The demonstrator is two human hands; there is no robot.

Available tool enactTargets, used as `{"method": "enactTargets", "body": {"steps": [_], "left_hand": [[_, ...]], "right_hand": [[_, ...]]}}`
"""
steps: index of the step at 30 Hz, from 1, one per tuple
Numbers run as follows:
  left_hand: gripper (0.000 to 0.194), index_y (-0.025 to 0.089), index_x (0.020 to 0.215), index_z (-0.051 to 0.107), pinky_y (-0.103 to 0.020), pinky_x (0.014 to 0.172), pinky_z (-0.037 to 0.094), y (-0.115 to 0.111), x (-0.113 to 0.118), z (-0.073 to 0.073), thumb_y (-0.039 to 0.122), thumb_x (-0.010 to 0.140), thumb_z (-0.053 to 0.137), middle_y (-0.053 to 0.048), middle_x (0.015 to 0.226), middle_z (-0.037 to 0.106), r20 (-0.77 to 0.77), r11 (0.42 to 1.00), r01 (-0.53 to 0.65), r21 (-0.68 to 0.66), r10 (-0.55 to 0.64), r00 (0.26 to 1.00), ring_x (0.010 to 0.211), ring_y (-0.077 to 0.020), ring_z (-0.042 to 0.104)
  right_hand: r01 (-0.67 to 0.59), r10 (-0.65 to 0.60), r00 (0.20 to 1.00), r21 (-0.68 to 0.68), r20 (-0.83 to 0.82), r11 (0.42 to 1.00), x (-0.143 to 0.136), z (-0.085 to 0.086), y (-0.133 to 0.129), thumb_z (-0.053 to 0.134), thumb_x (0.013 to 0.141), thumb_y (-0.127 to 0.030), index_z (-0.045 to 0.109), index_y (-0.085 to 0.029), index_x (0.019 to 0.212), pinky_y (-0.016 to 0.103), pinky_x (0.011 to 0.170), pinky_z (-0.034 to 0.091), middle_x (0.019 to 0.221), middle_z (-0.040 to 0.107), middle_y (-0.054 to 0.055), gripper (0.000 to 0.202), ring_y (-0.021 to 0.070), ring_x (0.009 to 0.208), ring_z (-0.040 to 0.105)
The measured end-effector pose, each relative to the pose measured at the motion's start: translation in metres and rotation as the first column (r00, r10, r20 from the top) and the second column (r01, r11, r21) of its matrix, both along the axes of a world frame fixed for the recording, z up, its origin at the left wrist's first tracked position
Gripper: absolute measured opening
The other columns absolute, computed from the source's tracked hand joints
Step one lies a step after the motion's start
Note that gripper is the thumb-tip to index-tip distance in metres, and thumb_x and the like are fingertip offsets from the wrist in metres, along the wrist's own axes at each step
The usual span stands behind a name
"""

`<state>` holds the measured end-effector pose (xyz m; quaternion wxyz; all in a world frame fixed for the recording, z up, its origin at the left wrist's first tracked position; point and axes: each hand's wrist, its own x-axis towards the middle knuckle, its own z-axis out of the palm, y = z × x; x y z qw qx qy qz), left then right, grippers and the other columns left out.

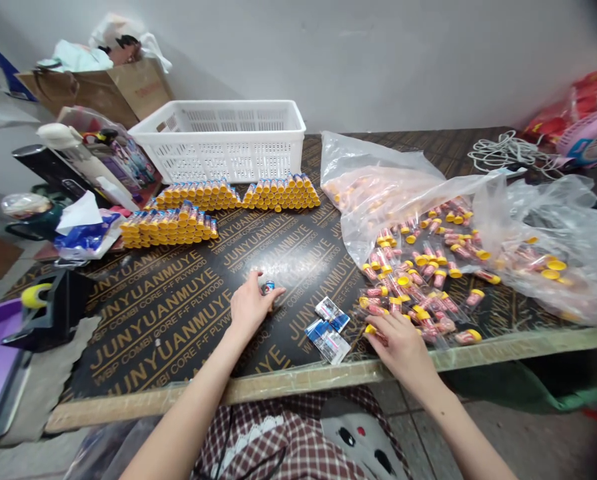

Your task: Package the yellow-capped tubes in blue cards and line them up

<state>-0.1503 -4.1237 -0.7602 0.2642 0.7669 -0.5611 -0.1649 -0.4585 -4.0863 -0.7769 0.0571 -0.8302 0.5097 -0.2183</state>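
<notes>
My left hand [251, 303] is over the middle of the dark board, its fingers wrapped round a small tube with a blue label [269, 287]. At the near edge of a loose heap of clear tubes with yellow caps and pink contents [428, 267], my right hand [398, 340] has its fingers closed on one yellow-capped tube [377, 335]. Between my hands lie small blue and silver printed packets [331, 330]. Labelled tubes are stacked in rows at the back left, in a left stack [168, 228] and a right stack [281, 193], yellow ends toward me.
Behind the stacks stands a white plastic basket [228, 150]. Clear plastic bags [378, 180] lie around the heap. A black tape dispenser [53, 307] sits at the left edge, near bottles and a tissue pack [88, 233]. Coiled white cable [513, 153] and a pink fan [588, 137] are far right.
</notes>
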Motion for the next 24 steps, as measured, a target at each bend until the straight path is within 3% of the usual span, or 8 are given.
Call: {"method": "enactTargets", "body": {"steps": [3,6,8,11,14,17,21,24], "left_hand": [[0.039,0.02,0.087,0.062,-0.027,0.064,0.034,0.023,-0.029,0.003,0.056,0.073,0.06,-0.006,0.076,0.062,0.055,0.991,0.101,-0.083,-0.096,0.994,0.072,-0.0201,0.056],[0.031,0.02,0.066,0.06,-0.026,0.058,0.03,0.045,-0.061,-0.003,0.049,0.069,0.067,-0.003,0.067,0.061,-0.111,0.956,0.29,0.052,-0.283,0.953,0.062,-0.0173,0.053],[0.024,0.02,0.061,0.06,-0.025,0.057,0.027,0.054,-0.075,-0.01,0.039,0.067,0.071,-0.001,0.063,0.06,-0.211,0.941,0.317,0.117,-0.288,0.934,0.059,-0.0162,0.051],[0.014,0.02,0.06,0.061,-0.025,0.058,0.027,0.057,-0.081,-0.017,0.028,0.07,0.068,-0.001,0.061,0.06,-0.276,0.959,0.259,0.112,-0.221,0.935,0.058,-0.0156,0.051],[0.015,0.02,0.059,0.062,-0.026,0.06,0.028,0.057,-0.079,-0.016,0.023,0.073,0.063,-0.002,0.062,0.062,-0.28,0.958,0.266,0.109,-0.227,0.933,0.06,-0.0164,0.052],[0.014,0.02,0.062,0.062,-0.026,0.062,0.03,0.058,-0.077,-0.014,0.021,0.076,0.059,-0.004,0.066,0.064,-0.26,0.95,0.299,0.093,-0.267,0.928,0.064,-0.0178,0.055],[0.008,0.021,0.066,0.061,-0.026,0.061,0.031,0.062,-0.078,-0.012,0.02,0.074,0.061,-0.002,0.064,0.062,-0.255,0.961,0.271,0.057,-0.248,0.935,0.061,-0.0162,0.053],[0.013,0.019,0.06,0.056,-0.026,0.063,0.035,0.061,-0.076,-0.01,0.021,0.068,0.065,-0.002,0.07,0.061,-0.404,0.976,0.217,-0.028,-0.209,0.89,0.067,-0.0157,0.054]], "right_hand": [[-0.008,0.008,0.992,0.005,-0.129,1.0,-0.004,-0.006,0.004,0.054,0.082,-0.019,0.061,-0.019,0.101,0.041,0.072,0.045,0.089,0.065,0.009,0.02,0.0272,0.084,0.056],[0.006,0.0,0.976,0.027,-0.218,1.0,-0.003,-0.008,0.005,0.054,0.08,-0.015,0.06,-0.019,0.102,0.04,0.068,0.046,0.084,0.063,0.009,0.024,0.0275,0.081,0.056],[0.004,0.006,0.976,0.046,-0.219,0.999,-0.002,-0.007,0.004,0.053,0.08,-0.014,0.061,-0.019,0.101,0.039,0.067,0.046,0.083,0.063,0.008,0.023,0.0267,0.079,0.057],[-0.003,0.007,0.998,0.068,-0.07,0.998,-0.002,0.002,0.003,0.049,0.083,-0.018,0.058,-0.021,0.108,0.038,0.071,0.048,0.096,0.063,0.009,0.027,0.0252,0.085,0.06],[0.053,-0.068,0.983,0.089,0.168,0.995,0.001,0.016,0.007,0.048,0.085,-0.021,0.053,-0.021,0.117,0.036,0.073,0.049,0.103,0.061,0.009,0.032,0.0214,0.081,0.061],[0.097,-0.135,0.923,0.121,0.36,0.988,0.007,0.027,0.012,0.049,0.086,-0.024,0.056,-0.021,0.113,0.033,0.068,0.049,0.099,0.062,0.008,0.028,0.0188,0.074,0.059],[0.105,-0.191,0.833,0.192,0.519,0.976,0.019,0.029,0.017,0.052,0.086,-0.028,0.063,-0.022,0.102,0.03,0.063,0.05,0.098,0.062,0.008,0.021,0.0183,0.077,0.059],[0.104,-0.221,0.77,0.225,0.599,0.969,0.029,0.028,0.02,0.056,0.083,-0.029,0.065,-0.022,0.096,0.028,0.059,0.051,0.096,0.063,0.008,0.017,0.018,0.076,0.06]]}}
